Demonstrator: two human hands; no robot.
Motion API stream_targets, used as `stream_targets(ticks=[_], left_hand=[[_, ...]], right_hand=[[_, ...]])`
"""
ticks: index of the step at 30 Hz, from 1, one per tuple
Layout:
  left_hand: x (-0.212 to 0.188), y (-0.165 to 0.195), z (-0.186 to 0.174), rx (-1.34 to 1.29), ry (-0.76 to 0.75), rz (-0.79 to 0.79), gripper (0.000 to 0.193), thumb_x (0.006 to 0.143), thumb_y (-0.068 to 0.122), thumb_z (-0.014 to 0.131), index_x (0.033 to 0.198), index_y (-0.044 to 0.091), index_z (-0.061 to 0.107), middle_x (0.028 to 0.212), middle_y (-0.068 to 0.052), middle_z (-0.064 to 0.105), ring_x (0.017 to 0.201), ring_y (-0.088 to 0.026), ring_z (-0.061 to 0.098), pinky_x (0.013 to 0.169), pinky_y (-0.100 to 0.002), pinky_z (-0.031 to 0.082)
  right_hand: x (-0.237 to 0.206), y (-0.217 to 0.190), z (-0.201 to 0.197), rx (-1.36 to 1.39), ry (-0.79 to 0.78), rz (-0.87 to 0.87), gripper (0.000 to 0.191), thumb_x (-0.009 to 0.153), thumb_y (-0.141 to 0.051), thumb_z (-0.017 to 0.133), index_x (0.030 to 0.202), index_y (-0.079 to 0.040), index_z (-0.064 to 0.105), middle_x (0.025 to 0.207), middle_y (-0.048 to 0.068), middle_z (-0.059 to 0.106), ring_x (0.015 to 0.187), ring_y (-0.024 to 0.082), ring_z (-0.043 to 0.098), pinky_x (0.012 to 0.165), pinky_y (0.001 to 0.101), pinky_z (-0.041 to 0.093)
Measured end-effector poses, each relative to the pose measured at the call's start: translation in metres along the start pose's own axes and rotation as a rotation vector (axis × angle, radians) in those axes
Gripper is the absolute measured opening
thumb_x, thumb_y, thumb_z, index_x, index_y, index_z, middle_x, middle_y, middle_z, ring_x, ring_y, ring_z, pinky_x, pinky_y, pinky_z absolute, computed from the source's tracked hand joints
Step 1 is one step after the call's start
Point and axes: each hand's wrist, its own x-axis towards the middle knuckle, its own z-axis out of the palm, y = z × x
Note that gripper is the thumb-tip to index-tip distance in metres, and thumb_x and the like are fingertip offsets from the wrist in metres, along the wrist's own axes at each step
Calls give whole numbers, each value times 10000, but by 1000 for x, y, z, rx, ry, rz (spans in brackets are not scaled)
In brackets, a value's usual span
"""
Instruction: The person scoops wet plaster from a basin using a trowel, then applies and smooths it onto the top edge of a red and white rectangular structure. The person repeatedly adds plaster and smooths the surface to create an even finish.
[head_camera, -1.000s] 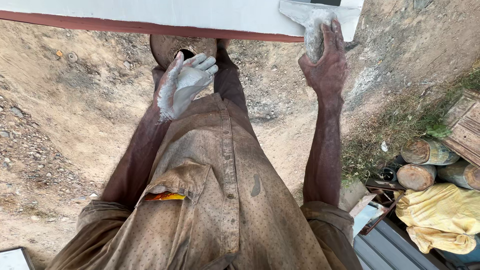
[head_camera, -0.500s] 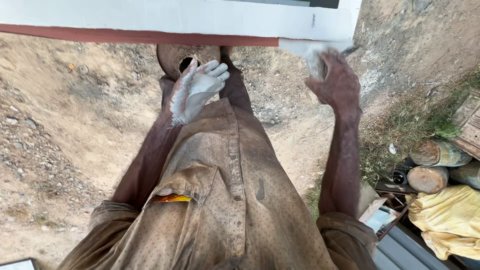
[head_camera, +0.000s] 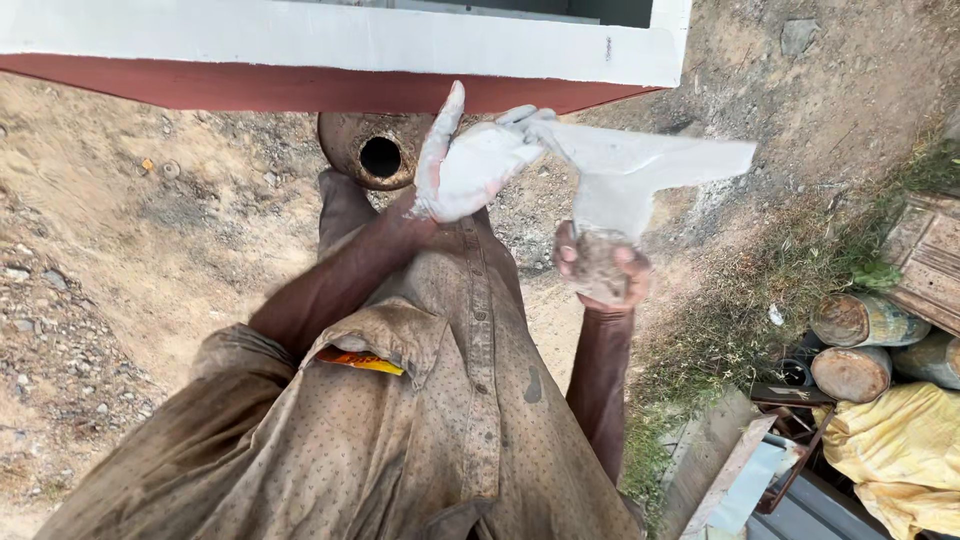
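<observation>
White putty is coating the left hand (head_camera: 470, 170), which is lying open with fingers stretched, its tips touching the flat blade of the putty knife (head_camera: 640, 165), while the right hand (head_camera: 603, 268) is closed round the tool's handle, holding it just below the ledge. The blade is already carrying a pale smear, so the loading looks partly done. Above, the white ledge (head_camera: 330, 45) with its red underside (head_camera: 250, 90) is showing no fresh patch I can make out.

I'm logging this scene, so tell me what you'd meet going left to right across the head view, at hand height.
Rusty pipe → left hand, coated in white → trowel, its handle in the right hand → drums at the far right.
</observation>
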Motion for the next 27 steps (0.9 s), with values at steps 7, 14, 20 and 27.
stream_targets(ticks=[7, 14, 20, 27], left_hand=[[37, 0, 39, 292, 152, 495, 836, 1041, 592, 463, 1565, -41, 309, 1645, -243, 377, 1521, -363, 436, 1290, -537, 401], [-3, 9, 109, 455, -31, 499, 930, 1012, 595, 525, 1641, -31, 245, 1659, -220, 319, 1547, -332, 355, 1256, -427, 379], [-54, 59, 109, 592, -57, 645, 828, 1012, 586, 620, 1488, -53, 395, 1545, -219, 432, 1449, -288, 458, 1238, -378, 429], [-126, 67, 96, 728, 70, 798, 797, 1008, 595, 617, 1461, -54, 529, 1515, -210, 566, 1427, -281, 497, 1225, -390, 476]], right_hand=[[37, 65, 61, -1745, 123, -140, 902, 837, -88, 736, 1641, -191, 339, 1709, 176, 260, 1585, 363, 302, 1267, 578, 403], [49, 18, 40, -1842, 194, 254, 850, 887, -111, 691, 1645, -191, 313, 1730, 132, 236, 1589, 369, 278, 1208, 633, 366], [143, 18, -3, -1640, -130, 52, 875, 846, -9, 631, 1657, -208, 370, 1767, 134, 212, 1627, 341, 285, 1242, 606, 453], [233, 29, -21, -1581, -476, 155, 796, 901, -84, 723, 1627, -180, 411, 1689, 126, 390, 1581, 307, 362, 1296, 573, 346]])
